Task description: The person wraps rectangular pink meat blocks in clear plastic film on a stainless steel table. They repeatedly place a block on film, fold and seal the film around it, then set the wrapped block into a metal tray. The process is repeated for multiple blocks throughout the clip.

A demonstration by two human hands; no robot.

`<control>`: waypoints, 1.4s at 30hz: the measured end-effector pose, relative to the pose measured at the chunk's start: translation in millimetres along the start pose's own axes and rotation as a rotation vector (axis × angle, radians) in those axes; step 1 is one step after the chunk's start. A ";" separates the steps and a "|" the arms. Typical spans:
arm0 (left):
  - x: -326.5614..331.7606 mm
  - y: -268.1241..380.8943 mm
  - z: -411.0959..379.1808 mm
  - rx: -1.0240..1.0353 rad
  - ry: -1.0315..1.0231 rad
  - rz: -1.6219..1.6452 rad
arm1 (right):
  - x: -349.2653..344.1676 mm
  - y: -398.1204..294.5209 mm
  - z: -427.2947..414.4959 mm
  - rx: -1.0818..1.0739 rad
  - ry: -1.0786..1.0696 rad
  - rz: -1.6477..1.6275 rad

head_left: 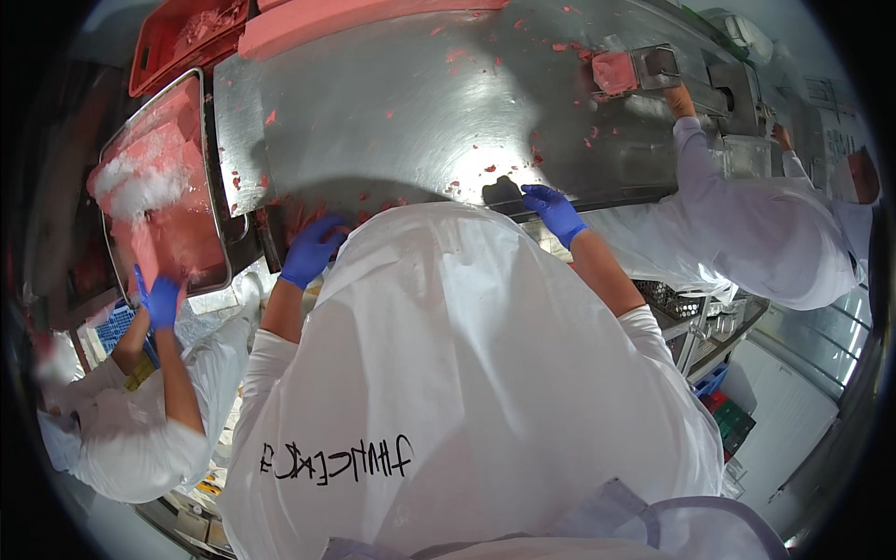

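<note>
Both my hands wear blue gloves at the near edge of a stainless steel table (392, 119). My left hand (312, 250) rests with bent fingers by a trough at that edge, where reddish meat scraps (301, 220) lie; whether it holds anything cannot be told. Farther right, my right hand (553, 210) touches the table edge, thumb and fingers close together, with nothing visible in it. A dark shadow lies beside its fingertips. Small red meat bits (490, 169) are scattered over the steel. A white apron (448, 350) bearing writing covers my front.
At left, a co-worker's gloved hands (162, 301) are at a metal-rimmed tub (225, 262) of pink meat and ice. A red crate (143, 63) and a long pink slab (364, 17) lie beyond. At right, another co-worker's hand (679, 101) touches a metal mould (656, 68) beside a pink block (614, 73).
</note>
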State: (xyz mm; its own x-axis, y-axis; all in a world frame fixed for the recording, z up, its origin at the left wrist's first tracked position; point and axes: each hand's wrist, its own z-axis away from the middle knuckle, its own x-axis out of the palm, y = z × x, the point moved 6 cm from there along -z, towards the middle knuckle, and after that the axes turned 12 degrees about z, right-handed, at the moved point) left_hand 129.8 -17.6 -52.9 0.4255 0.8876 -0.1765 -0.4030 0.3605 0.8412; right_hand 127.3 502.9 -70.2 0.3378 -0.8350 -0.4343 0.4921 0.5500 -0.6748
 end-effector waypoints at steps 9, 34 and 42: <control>8.8 22.7 -38.1 -0.032 0.165 0.066 | -61.4 -5.6 -45.0 -0.037 0.218 0.017; 78.0 62.9 -31.9 -0.117 0.139 -0.290 | -61.5 -94.6 -175.0 -0.373 0.265 0.833; 77.6 83.9 -90.3 -0.136 0.222 0.049 | -103.6 -59.9 -97.2 -0.594 0.465 0.468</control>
State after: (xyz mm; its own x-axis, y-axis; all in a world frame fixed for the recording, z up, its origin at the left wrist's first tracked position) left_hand 55.8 107.4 -42.2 0.2208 0.9405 -0.2581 -0.5302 0.3379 0.7776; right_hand -15.2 555.1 -42.8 -0.0242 -0.5189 -0.8545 -0.1563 0.8462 -0.5094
